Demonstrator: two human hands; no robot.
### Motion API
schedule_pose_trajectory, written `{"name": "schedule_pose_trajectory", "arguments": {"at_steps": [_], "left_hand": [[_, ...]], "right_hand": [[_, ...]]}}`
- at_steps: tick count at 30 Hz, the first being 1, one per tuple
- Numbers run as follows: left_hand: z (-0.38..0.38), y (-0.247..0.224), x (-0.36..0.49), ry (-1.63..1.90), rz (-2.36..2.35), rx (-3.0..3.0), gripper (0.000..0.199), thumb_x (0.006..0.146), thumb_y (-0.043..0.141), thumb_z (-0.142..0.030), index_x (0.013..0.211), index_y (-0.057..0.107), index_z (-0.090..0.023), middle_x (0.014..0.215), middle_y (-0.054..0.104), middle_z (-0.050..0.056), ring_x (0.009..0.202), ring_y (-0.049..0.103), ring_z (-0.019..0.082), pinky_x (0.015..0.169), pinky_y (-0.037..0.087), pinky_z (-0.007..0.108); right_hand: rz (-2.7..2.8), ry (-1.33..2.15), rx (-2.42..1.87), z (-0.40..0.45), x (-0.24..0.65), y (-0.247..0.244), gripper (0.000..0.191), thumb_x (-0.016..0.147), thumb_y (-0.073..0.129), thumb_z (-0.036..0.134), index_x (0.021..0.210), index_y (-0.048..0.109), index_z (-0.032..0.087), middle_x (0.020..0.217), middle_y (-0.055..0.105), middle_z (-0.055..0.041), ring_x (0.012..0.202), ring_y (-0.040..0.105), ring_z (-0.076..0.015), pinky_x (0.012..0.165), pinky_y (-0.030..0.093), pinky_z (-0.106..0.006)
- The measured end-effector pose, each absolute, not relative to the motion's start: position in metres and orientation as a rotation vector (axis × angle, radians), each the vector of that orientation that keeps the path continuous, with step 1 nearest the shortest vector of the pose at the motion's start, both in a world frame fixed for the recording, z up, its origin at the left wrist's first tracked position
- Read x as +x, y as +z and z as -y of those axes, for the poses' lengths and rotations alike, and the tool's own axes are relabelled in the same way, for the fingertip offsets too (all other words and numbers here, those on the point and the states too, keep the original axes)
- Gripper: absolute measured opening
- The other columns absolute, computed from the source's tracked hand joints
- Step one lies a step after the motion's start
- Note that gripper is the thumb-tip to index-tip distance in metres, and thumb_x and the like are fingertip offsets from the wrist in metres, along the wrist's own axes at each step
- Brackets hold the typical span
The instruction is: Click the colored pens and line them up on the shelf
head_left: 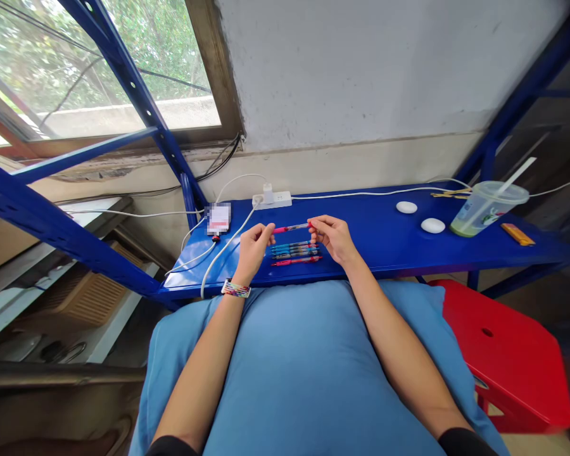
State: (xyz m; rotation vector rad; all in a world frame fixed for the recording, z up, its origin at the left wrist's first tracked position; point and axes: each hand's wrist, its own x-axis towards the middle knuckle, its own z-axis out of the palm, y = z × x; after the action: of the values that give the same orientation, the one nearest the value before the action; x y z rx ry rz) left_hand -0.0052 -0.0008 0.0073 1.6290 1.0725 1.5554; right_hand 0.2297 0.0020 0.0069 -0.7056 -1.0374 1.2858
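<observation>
A pen (292, 227) with pink-red ends and a clear middle is held level between my two hands, above the blue shelf table. My left hand (255, 248) pinches its left end, and a colourful woven band circles that wrist. At the opposite end, the fingers of my right hand (335, 238) are closed on the pen's tip. Just below lie several pens (294, 251) side by side on the table, some blue, some dark, with a red pen (296, 260) nearest me.
Behind the hands is a white power strip (274, 199) with cables. A phone-like device (218, 218) lies left. To the right are two white oval objects (406, 207), a plastic cup (488, 208) with a straw, and an orange packet (517, 234). A red stool (508, 354) stands lower right.
</observation>
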Motion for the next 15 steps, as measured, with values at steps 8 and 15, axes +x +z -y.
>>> {"name": "schedule_pose_trajectory", "arguments": {"at_steps": [8, 15], "left_hand": [[-0.0005, 0.0030, -0.0040, 1.502, -0.931, 1.604, 0.036, 0.095, 0.080, -0.045, 0.122, 0.072, -0.023, 0.085, 0.076, 0.002, 0.075, 0.072, 0.017, 0.067, 0.055, 0.028], [-0.0010, 0.0025, -0.0051, 1.497, -1.007, 1.632, 0.029, 0.101, 0.071, -0.042, 0.122, 0.073, -0.022, 0.086, 0.077, 0.004, 0.084, 0.076, 0.019, 0.076, 0.058, 0.032]], "right_hand": [[1.003, 1.289, -0.722, -0.0029, 0.2301, 0.0064, 0.040, 0.069, 0.102, 0.048, 0.089, 0.085, 0.018, 0.074, 0.074, -0.0029, 0.062, 0.065, -0.0126, 0.057, 0.060, -0.026], [1.025, 1.289, -0.722, -0.0022, 0.2287, 0.0066, 0.039, 0.069, 0.102, 0.049, 0.088, 0.085, 0.018, 0.075, 0.074, -0.0025, 0.062, 0.064, -0.0125, 0.057, 0.060, -0.026]]}}
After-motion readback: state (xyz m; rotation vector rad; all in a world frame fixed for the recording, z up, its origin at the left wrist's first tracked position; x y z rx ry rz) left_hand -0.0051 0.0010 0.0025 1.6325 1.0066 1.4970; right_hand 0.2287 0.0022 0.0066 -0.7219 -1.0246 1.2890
